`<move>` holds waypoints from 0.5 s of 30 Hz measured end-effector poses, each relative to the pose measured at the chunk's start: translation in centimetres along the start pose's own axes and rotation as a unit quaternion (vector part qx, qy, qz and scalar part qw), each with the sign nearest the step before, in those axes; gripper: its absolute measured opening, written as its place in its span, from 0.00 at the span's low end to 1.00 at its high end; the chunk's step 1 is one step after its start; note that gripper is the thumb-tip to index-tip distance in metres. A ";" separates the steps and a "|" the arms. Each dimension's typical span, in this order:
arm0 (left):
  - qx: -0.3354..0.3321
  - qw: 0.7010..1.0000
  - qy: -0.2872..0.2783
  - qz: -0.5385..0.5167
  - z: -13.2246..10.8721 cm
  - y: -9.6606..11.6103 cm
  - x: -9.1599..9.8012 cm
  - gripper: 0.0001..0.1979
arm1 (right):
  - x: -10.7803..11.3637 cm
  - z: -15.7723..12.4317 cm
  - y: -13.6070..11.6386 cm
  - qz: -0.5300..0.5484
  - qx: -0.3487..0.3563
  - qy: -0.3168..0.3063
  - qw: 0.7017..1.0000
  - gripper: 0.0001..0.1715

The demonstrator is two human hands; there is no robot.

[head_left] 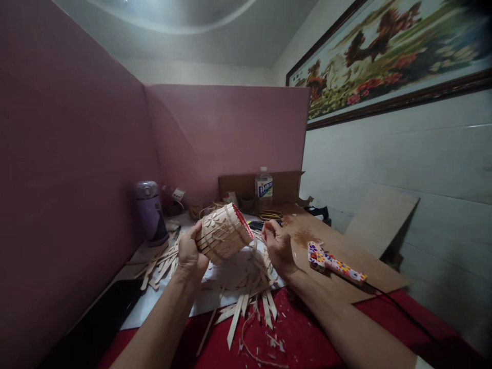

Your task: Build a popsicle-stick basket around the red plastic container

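My left hand (191, 251) grips the closed end of a round pot (221, 234) covered in upright wooden sticks. The pot is tilted on its side above the table, its red-edged rim turned to the right. Twine bands and a pale flower shape decorate its side. Just right of the rim, my right hand (280, 247) is closed with fingers pinched together; whatever they hold, if anything, is too small to make out. Loose wooden sticks (246, 302) lie scattered on the white paper beneath both hands.
A flower-patterned glue gun (336, 264) with a cord lies on a brown board (369, 287) at right. Scissors (271, 215) and a clear bottle (263, 189) are farther back. On the left stand a purple flask (150, 212) and a black flat object (111, 312). Red cloth (303, 333) covers the front.
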State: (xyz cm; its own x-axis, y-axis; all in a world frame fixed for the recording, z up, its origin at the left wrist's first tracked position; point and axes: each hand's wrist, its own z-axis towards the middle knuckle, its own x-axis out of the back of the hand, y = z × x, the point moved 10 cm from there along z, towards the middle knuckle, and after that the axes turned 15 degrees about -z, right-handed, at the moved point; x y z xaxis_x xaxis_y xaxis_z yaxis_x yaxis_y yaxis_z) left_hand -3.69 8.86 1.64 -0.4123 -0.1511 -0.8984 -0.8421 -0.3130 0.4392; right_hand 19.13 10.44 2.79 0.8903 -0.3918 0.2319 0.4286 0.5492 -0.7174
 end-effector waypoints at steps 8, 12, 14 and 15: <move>0.025 1.000 0.000 0.004 0.0 -0.2 0.0 0.16 | 0.6 0.7 0.6 0.005 -0.019 0.031 0.999 0.21; 0.034 0.999 -0.011 0.009 0.2 -0.4 0.1 0.16 | 0.2 0.8 1.5 -0.007 -0.037 0.020 0.999 0.22; 0.035 0.999 -0.021 0.012 0.3 -0.4 0.0 0.16 | 0.2 1.0 2.2 -0.021 -0.050 0.018 0.998 0.24; 0.036 0.999 -0.024 0.012 0.2 -0.4 0.0 0.16 | 0.2 1.0 2.5 -0.028 -0.054 0.017 0.998 0.24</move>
State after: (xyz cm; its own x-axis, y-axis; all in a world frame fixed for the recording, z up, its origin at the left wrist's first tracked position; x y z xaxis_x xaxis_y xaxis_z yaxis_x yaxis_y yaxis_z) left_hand -3.44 9.19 1.49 -0.4469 -0.1115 -0.8876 -0.8539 -0.2424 0.4605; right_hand 20.49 12.47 1.74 0.8589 -0.4450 0.2534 0.4573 0.4440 -0.7705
